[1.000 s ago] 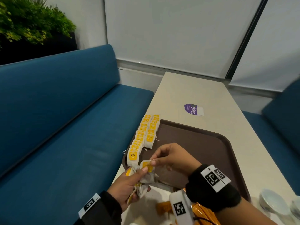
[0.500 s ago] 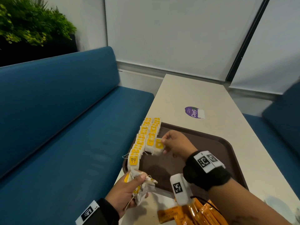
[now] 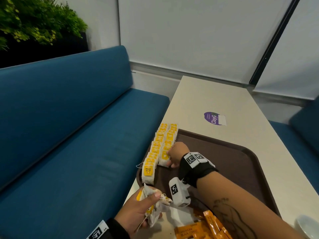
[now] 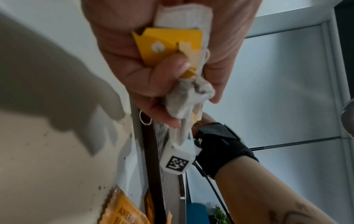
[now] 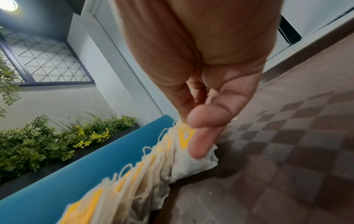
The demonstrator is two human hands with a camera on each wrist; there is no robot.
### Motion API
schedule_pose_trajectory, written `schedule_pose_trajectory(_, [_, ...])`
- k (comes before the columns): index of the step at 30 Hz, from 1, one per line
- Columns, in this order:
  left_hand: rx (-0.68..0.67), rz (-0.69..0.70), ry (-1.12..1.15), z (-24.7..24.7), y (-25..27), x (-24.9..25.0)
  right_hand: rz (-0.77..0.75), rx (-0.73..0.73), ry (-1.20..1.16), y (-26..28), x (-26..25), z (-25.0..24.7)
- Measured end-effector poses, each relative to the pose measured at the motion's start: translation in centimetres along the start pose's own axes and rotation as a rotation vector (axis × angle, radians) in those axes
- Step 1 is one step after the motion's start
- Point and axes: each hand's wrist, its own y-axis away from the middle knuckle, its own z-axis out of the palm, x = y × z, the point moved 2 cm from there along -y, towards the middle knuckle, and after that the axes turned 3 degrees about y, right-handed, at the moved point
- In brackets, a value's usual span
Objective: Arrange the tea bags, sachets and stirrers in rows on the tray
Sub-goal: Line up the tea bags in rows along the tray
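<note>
Two rows of yellow-tagged tea bags (image 3: 156, 149) run along the left edge of the brown tray (image 3: 233, 161). My right hand (image 3: 172, 156) reaches over the tray. Its fingertips (image 5: 199, 145) press on the nearest tea bag (image 3: 164, 157) of the inner row, which lies flat on the tray (image 5: 287, 136). That bag's white pouch (image 5: 195, 165) shows below the finger. My left hand (image 3: 146, 202) hovers by the tray's near-left corner and grips a crumpled bunch of tea bags (image 3: 159, 204), seen close up in the left wrist view (image 4: 170, 44). Orange coffee sachets (image 3: 205, 226) lie on the table in front of the tray. No stirrers show.
The beige table (image 3: 215, 97) carries a purple sticker (image 3: 214, 118) beyond the tray. A white cup (image 3: 307, 225) stands at the bottom right. A blue bench (image 3: 69, 135) runs close along the table's left edge, with plants behind it.
My right hand took a tea bag from the left hand's bunch, carried it forward and laid it at the near end of the inner row. The left hand stayed put.
</note>
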Motion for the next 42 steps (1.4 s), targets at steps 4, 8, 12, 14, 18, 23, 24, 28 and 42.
schedule_pose_trajectory(4, [-0.028,-0.012,0.003,0.3,0.5,0.2,0.029,-0.002,-0.069,0.1,-0.2,-0.3])
schedule_pose_trajectory(8, [-0.053,-0.024,0.01,0.6,0.8,0.4,-0.186,0.093,0.03,2.3,0.0,-2.7])
schedule_pose_trajectory(12, [-0.084,-0.018,-0.003,1.1,1.0,0.5,-0.396,-0.198,-0.071,7.9,0.3,-3.6])
schedule_pose_trajectory(14, [-0.119,-0.025,-0.008,1.6,1.4,0.7,-0.491,-0.331,-0.016,10.4,0.7,-3.5])
schedule_pose_trajectory(18, [-0.168,-0.005,-0.007,2.5,1.7,0.5,-0.519,-0.335,0.109,13.6,2.3,-3.0])
schedule_pose_trajectory(23, [-0.167,-0.013,0.03,3.4,1.8,0.0,-0.539,-0.111,0.099,15.8,5.0,-1.5])
schedule_pose_trajectory(24, [-0.177,-0.018,0.026,3.5,1.9,-0.1,-0.56,-0.047,0.103,16.0,5.4,-1.3])
schedule_pose_trajectory(28, [-0.208,-0.04,0.013,4.1,2.3,-0.3,-0.64,0.129,0.104,16.2,6.5,-1.1])
schedule_pose_trajectory(42, [-0.105,-0.079,0.212,4.0,3.3,-0.4,-0.685,0.154,-0.23,17.5,6.5,-1.3])
